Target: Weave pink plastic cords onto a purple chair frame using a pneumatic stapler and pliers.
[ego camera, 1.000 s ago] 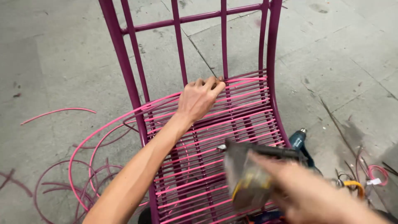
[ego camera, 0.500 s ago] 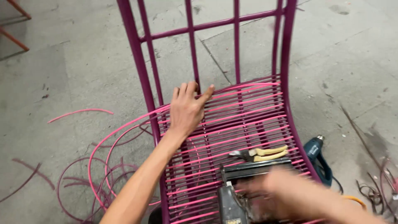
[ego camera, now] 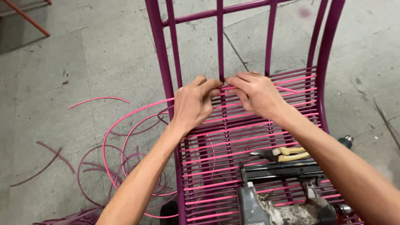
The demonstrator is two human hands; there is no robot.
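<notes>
Both our left hand (ego camera: 195, 102) and right hand (ego camera: 256, 92) pinch a pink cord (ego camera: 227, 88) at the chair (ego camera: 160, 62) seat's back edge, with pliers (ego camera: 283, 154) lying on the seat nearer us.

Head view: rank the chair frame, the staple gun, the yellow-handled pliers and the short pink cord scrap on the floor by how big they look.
1. Purple chair frame, by far the largest.
2. Staple gun, though it lies nearest the camera and runs off the bottom edge, which inflates it.
3. Yellow-handled pliers and pink cord scrap: similar length, so no firm order.
</notes>
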